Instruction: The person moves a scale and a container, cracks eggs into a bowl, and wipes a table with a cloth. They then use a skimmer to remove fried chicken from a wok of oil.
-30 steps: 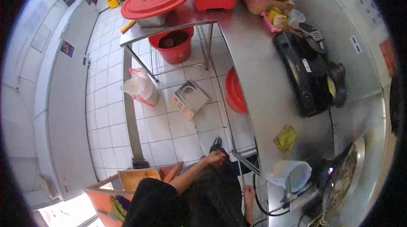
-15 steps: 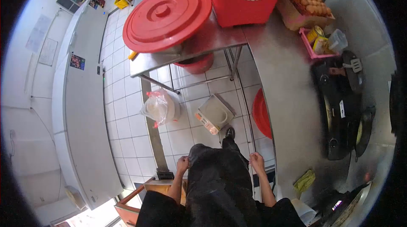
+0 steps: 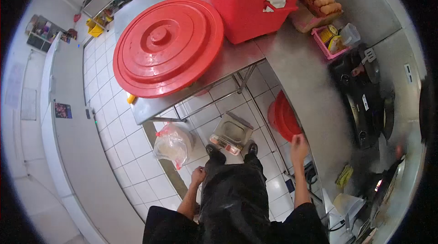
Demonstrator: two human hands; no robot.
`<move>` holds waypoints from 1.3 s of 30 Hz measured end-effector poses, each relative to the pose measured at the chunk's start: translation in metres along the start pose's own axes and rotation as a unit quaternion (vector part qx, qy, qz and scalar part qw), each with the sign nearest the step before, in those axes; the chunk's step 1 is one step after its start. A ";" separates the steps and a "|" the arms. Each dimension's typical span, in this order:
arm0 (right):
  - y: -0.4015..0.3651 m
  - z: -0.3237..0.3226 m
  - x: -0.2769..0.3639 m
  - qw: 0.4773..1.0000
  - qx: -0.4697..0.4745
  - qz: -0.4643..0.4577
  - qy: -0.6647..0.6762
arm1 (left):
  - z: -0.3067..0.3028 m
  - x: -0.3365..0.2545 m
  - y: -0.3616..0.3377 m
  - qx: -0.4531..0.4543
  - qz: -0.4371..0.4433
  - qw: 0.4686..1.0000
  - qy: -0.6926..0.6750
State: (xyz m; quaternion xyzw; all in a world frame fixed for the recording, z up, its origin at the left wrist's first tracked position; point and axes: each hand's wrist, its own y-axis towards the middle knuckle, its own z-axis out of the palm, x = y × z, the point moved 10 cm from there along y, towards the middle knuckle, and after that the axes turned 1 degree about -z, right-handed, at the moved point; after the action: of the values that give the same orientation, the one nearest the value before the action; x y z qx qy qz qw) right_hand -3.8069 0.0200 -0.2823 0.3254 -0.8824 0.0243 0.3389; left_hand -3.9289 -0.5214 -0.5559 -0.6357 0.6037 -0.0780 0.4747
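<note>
My left hand [image 3: 198, 175] hangs beside my dark apron [image 3: 235, 189], its fingers curled; what it holds, if anything, cannot be made out. My right hand [image 3: 299, 147] reaches forward near the edge of the steel counter [image 3: 292, 75], just in front of a red tub [image 3: 287, 118] under it. The right fingers are blurred, so their pose is unclear. On the floor ahead of my shoes sits a scale [image 3: 232, 133] with a steel top. A plastic bag [image 3: 172, 146] on a pale container stands to its left.
A large red lid [image 3: 169, 45] and a red cooler [image 3: 251, 7] rest on the steel table [image 3: 146, 107]. Eggs [image 3: 324, 3], a pink basket [image 3: 329, 42] and a black stove [image 3: 358, 102] line the right counter. A long white freezer [image 3: 75, 125] runs along the left.
My view has shifted forward, and the table, lid and cooler look nearer. My right hand has moved out and forward toward the counter edge. Both shoes now show by the scale.
</note>
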 end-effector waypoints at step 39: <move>-0.371 0.717 -0.576 0.708 0.094 0.525 0.463 | 0.325 0.155 0.596 0.179 -0.023 0.982 -0.055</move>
State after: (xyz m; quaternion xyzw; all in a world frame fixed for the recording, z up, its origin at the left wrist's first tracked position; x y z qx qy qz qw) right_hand -3.6832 -0.1393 -1.2533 -0.2118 -0.6362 0.4290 0.6053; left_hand -4.0834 -0.3794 -1.2197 -0.5575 0.5384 -0.1608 0.6111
